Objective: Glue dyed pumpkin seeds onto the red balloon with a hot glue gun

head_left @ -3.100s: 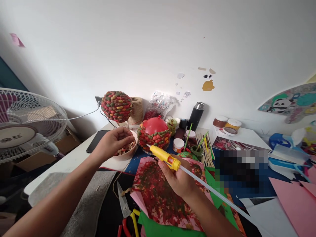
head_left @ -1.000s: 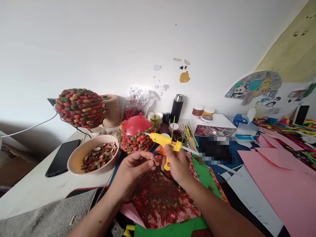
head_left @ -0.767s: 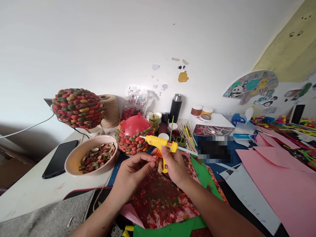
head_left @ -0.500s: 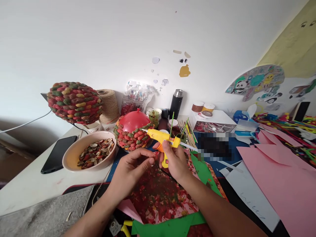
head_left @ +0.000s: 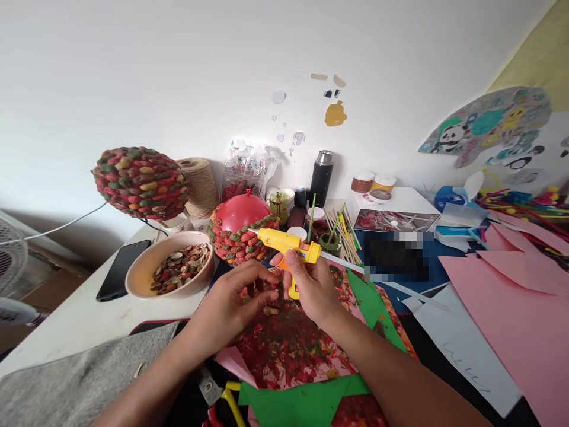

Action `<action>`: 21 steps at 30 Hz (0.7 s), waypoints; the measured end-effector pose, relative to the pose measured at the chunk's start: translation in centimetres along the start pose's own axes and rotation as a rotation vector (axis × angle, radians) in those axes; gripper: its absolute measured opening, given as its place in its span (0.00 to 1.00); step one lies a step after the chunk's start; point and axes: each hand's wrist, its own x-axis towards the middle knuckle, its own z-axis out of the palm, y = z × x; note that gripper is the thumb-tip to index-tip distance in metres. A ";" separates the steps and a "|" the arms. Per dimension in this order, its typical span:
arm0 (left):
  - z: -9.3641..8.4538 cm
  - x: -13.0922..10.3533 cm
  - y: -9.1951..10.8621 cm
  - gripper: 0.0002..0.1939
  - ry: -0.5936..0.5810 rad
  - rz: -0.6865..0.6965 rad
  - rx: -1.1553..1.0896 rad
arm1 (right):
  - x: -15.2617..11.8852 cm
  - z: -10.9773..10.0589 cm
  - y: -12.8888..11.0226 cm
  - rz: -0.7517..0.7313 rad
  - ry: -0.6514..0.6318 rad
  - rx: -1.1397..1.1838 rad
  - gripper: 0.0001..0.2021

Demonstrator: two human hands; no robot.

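Glue gun [head_left: 287,244] was gripped in right hand [head_left: 311,284], nozzle toward shell-covered balloon [head_left: 242,228]; left hand [head_left: 233,299] pinched 1 painted shell [head_left: 270,310] for gluing.

The glue gun [head_left: 284,242] is glossy yellow plastic, the balloon [head_left: 242,212] smooth shiny rubber, the twine [head_left: 202,187] rough fibre, the pink sheets [head_left: 515,296] matt paper.

A pixelated block [head_left: 395,256] blots out whatever lies on the bench right of the sticks. The fan [head_left: 11,267] is sliced off by the left edge. Scissors [head_left: 222,400] poke out half-buried under green paper [head_left: 306,403]. What the left hand [head_left: 231,299] pinches is too small to tell.
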 end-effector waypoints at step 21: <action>2.2 -1.4 -2.7 0.10 -0.310 0.040 0.612 | -0.2 -0.1 0.4 -0.046 -0.022 -0.169 0.37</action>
